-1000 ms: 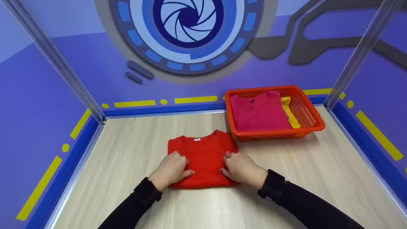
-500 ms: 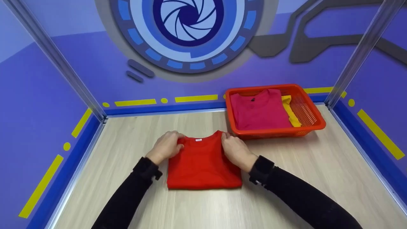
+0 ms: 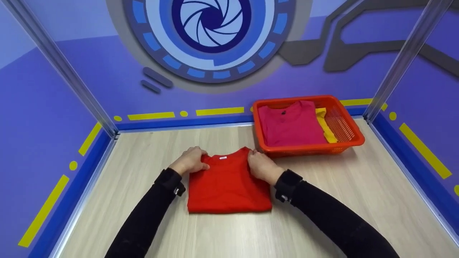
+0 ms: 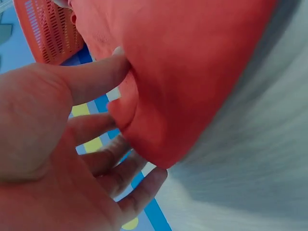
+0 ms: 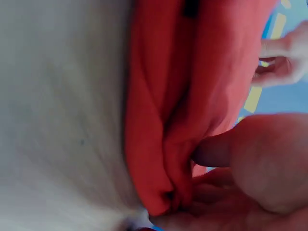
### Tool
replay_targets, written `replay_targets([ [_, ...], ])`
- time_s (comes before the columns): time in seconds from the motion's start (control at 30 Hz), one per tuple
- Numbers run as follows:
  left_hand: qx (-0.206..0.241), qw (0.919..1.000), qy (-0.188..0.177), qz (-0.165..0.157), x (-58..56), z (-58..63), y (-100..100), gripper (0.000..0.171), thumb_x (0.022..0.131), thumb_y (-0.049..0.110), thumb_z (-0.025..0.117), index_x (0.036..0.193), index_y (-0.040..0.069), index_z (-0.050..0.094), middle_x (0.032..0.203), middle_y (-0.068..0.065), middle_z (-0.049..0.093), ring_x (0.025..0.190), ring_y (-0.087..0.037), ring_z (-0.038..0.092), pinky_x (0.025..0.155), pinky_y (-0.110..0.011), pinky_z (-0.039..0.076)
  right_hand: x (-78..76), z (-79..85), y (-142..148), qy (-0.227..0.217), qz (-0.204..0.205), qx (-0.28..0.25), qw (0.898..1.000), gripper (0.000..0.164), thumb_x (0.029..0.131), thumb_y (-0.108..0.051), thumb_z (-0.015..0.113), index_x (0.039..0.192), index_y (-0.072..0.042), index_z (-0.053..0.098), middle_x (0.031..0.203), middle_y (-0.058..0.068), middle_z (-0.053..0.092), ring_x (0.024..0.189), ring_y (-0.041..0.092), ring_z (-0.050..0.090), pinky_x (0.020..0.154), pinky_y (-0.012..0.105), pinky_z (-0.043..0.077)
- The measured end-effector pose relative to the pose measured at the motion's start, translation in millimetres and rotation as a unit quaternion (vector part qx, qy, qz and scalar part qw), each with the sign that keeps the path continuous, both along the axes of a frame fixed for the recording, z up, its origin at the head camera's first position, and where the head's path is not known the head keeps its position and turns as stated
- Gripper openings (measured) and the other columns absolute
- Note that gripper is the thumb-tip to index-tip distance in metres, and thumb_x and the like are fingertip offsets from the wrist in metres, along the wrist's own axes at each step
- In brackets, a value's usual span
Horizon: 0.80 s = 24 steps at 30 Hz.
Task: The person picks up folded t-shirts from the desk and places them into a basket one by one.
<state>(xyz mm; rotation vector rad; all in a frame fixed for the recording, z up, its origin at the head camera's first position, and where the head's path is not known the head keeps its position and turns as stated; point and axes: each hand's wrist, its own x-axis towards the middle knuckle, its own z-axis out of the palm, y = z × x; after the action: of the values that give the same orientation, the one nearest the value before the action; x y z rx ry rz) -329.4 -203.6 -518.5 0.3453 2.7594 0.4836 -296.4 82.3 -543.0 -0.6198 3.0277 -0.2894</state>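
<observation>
A red T-shirt (image 3: 229, 186), folded to a rough rectangle, lies on the table with its neckline and white label at the far side. My left hand (image 3: 192, 160) grips its far left corner. In the left wrist view, the thumb (image 4: 103, 74) is on the cloth and the other fingers are around the far edge. At the far right corner, my right hand (image 3: 263, 165) pinches the shirt beside the collar. The right wrist view shows layered red folds (image 5: 178, 144) at the shirt's side, with the right thumb (image 5: 214, 151) pressed into them.
An orange-red plastic basket (image 3: 313, 147) stands at the back right, close to the shirt's far right corner. Inside lie a folded pink shirt (image 3: 292, 125) and a yellow cloth (image 3: 326, 127). Blue printed walls (image 3: 86, 71) enclose the wooden table (image 3: 150, 150) at the back and sides.
Both hands have moved from the shirt's sides away from the body to its far corners and taken hold there. The shirt and basket stay nearly in place.
</observation>
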Motion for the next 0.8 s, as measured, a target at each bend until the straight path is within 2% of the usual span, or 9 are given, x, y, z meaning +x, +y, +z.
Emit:
replay_targets([
  [0.07, -0.003, 0.9999, -0.005, -0.015, 0.0, 3.1, 3, 0.049, 0.1, 0.023, 0.083, 0.144, 0.006, 0.07, 0.136, -0.017, 0.071, 0.12, -0.032, 0.065, 0.112, -0.049, 0.054, -2.5, 1.6, -1, -0.005, 0.006, 0.005, 1.0, 0.053, 0.101, -0.001, 0.064, 0.147, 0.023, 0.051, 0.128, 0.039, 0.07, 0.112, 0.05, 0.075, 0.101, 0.058, 0.063],
  [0.2, 0.001, 0.9988, -0.014, -0.046, 1.2, 3.3, 5, 0.037, 0.101, 0.019, 0.079, 0.135, 0.005, 0.074, 0.122, -0.015, 0.075, 0.108, -0.029, 0.065, 0.104, -0.046, 0.057, -0.6, -0.2, -5, 0.056, 0.007, 0.003, 0.998, 0.042, 0.097, 0.002, 0.071, 0.134, 0.021, 0.062, 0.106, 0.034, 0.076, 0.094, 0.049, 0.079, 0.083, 0.055, 0.068],
  [0.3, 0.019, 0.9988, -0.027, -0.037, 3.4, -0.9, 3, 0.033, 0.099, 0.019, 0.081, 0.128, 0.006, 0.077, 0.113, -0.011, 0.074, 0.101, -0.025, 0.063, 0.098, -0.041, 0.056, 3.2, -3.1, -8, 0.1, 0.006, 0.006, 0.995, 0.027, 0.097, 0.003, 0.072, 0.12, 0.017, 0.069, 0.094, 0.029, 0.076, 0.084, 0.046, 0.079, 0.073, 0.054, 0.068],
  [0.4, 0.036, 0.9985, -0.033, -0.026, 5.5, -4.9, -1, 0.028, 0.096, 0.021, 0.081, 0.119, 0.007, 0.079, 0.104, -0.006, 0.071, 0.094, -0.021, 0.061, 0.089, -0.035, 0.053, 3.9, -5.9, -8, 0.119, 0.001, -0.003, 0.993, 0.016, 0.096, 0.003, 0.072, 0.109, 0.012, 0.071, 0.089, 0.026, 0.075, 0.08, 0.045, 0.078, 0.07, 0.053, 0.068],
  [0.57, 0.056, 0.9971, -0.033, -0.039, 7.6, -10.4, -5, 0.013, 0.095, 0.024, 0.075, 0.097, 0.012, 0.073, 0.083, 0.001, 0.059, 0.08, -0.017, 0.055, 0.075, -0.031, 0.043, 0.9, -9.0, 0, 0.081, 0.002, -0.07, 0.994, 0.006, 0.094, 0.003, 0.07, 0.098, 0.008, 0.067, 0.091, 0.024, 0.072, 0.083, 0.045, 0.076, 0.075, 0.055, 0.067],
  [0.6, 0.062, 0.9968, -0.033, -0.039, 7.6, -10.9, -6, 0.012, 0.096, 0.024, 0.074, 0.094, 0.013, 0.071, 0.081, 0.002, 0.056, 0.079, -0.017, 0.053, 0.073, -0.031, 0.041, -6.8, -20.3, 5, 0.078, 0.012, -0.086, 0.993, 0.007, 0.098, 0.0, 0.067, 0.099, 0.006, 0.067, 0.093, 0.022, 0.072, 0.086, 0.042, 0.076, 0.077, 0.053, 0.067],
  [0.63, 0.069, 0.9963, -0.033, -0.038, 7.7, -10.9, -7, 0.012, 0.096, 0.024, 0.073, 0.091, 0.014, 0.068, 0.079, 0.003, 0.054, 0.078, -0.017, 0.053, 0.073, -0.031, 0.04, -9.3, -23.1, 8, 0.073, 0.014, -0.092, 0.993, 0.008, 0.099, -0.003, 0.066, 0.1, 0.005, 0.067, 0.094, 0.02, 0.072, 0.086, 0.039, 0.075, 0.076, 0.053, 0.066],
  [0.7, 0.084, 0.9953, -0.032, -0.037, 7.2, -10.7, -9, 0.012, 0.096, 0.023, 0.073, 0.089, 0.015, 0.067, 0.078, 0.004, 0.053, 0.077, -0.016, 0.053, 0.073, -0.031, 0.04, -9.5, -20.8, 12, 0.046, 0.013, -0.111, 0.993, 0.011, 0.101, -0.006, 0.064, 0.103, 0.004, 0.067, 0.099, 0.02, 0.071, 0.091, 0.037, 0.075, 0.082, 0.054, 0.065],
  [0.8, 0.112, 0.9925, -0.032, -0.038, 6.0, -9.6, -11, 0.006, 0.094, 0.021, 0.073, 0.095, 0.016, 0.071, 0.083, 0.004, 0.058, 0.081, -0.015, 0.055, 0.077, -0.031, 0.042, -8.0, -17.2, 17, 0.012, 0.003, -0.144, 0.99, 0.019, 0.105, -0.009, 0.06, 0.115, 0.005, 0.068, 0.109, 0.022, 0.071, 0.101, 0.038, 0.073, 0.092, 0.054, 0.063],
])
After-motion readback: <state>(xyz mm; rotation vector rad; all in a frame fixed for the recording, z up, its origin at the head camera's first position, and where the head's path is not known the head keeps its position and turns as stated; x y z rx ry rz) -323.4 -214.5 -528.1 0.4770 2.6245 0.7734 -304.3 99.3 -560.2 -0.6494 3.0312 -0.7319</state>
